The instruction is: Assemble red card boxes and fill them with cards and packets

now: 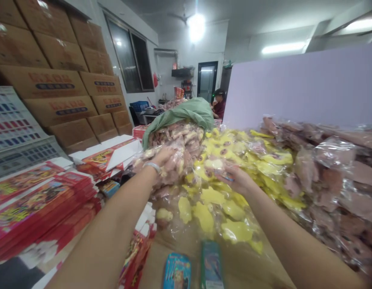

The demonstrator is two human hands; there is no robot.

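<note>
Wrapped pink pieces [174, 172] lay heaped against yellow pieces [204, 214] under a green sack [186, 116]; left hand [163, 160] clasped pink ones, right hand [236, 178] curled on yellow, grip unclear, hands apart. Slippery wrappers risked sliding onto red cartons [41, 204].

Got my left hand [163, 157] pressed into heap of pink packets [176, 176], shiny clear wrap; right hand [236, 179] pinching small packet [217, 165] just above piled yellow packets [211, 212].
</note>
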